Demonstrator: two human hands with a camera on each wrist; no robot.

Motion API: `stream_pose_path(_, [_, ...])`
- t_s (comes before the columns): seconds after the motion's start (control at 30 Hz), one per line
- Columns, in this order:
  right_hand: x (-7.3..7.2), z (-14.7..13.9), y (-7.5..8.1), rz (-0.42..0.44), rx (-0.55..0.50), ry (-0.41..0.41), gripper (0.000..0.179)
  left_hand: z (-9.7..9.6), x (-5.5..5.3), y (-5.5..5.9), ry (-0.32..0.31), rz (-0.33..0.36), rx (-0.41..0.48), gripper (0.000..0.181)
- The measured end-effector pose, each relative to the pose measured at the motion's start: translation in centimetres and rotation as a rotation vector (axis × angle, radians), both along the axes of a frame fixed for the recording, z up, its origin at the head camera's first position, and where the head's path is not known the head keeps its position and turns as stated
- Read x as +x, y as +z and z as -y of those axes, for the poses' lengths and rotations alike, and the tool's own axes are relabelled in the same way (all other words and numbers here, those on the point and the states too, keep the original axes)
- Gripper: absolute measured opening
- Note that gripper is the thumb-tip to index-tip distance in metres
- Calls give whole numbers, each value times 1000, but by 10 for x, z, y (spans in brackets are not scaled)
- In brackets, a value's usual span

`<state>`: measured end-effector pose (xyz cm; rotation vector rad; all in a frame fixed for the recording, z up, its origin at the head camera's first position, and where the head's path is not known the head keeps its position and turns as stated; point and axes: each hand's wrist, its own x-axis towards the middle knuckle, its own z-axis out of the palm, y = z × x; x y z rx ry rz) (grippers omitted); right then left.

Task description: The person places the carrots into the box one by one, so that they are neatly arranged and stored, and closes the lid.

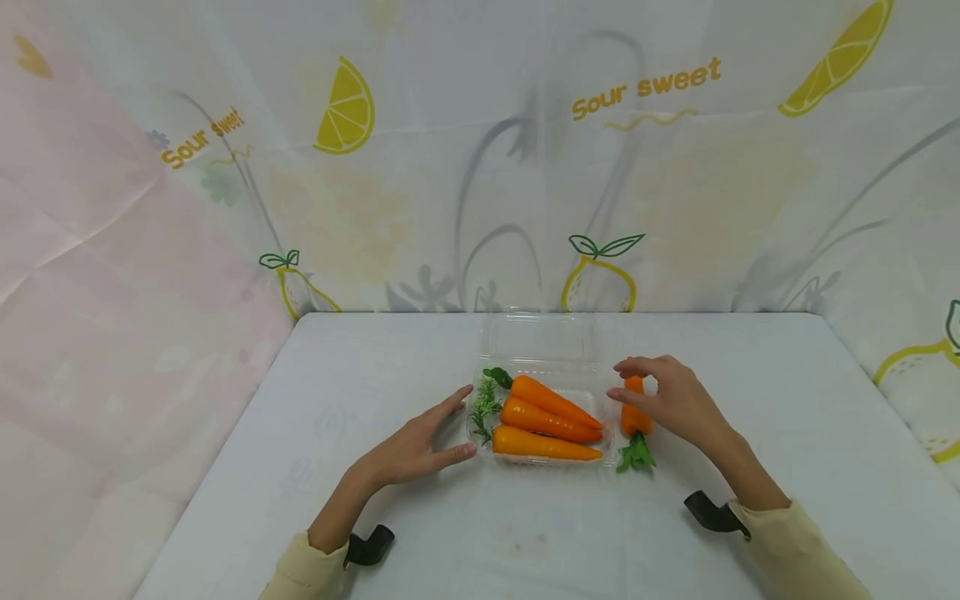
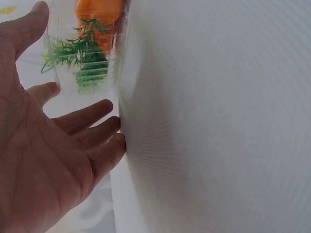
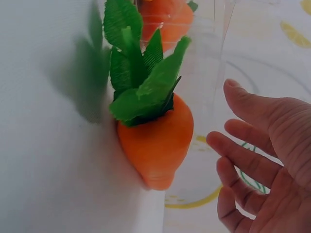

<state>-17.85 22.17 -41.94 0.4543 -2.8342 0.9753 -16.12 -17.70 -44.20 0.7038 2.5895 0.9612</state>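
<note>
A clear plastic clamshell box (image 1: pixel 577 400) lies with its lid (image 1: pixel 538 337) folded back. Three orange toy carrots (image 1: pixel 551 421) lie side by side in it, green tops (image 1: pixel 486 404) to the left. My left hand (image 1: pixel 416 446) is at the box's left end, thumb and fingers spread, fingertips right at the wall (image 2: pixel 87 80). A fourth carrot (image 1: pixel 636 423) with leafy green top (image 1: pixel 637 454) lies on the table to the right of the box. Over its far part hovers my right hand (image 1: pixel 678 400), fingers loosely bent; the right wrist view shows a gap between fingers and carrot (image 3: pixel 158 141).
The white table (image 1: pixel 360 358) ends at a cloth backdrop (image 1: pixel 450 167) printed with lemons and lettering. Black wrist mounts (image 1: pixel 369 546) stick out at both cream sleeves (image 1: pixel 795 546).
</note>
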Motion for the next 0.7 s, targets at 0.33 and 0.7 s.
stream_pose_path(0.33, [5, -10, -6, -4, 19, -31, 36, 0, 1, 1, 3, -8, -3, 85])
stream_pose_path(0.7, [9, -11, -8, 49, 65, -92, 40, -1, 1, 1, 4, -1, -1, 84])
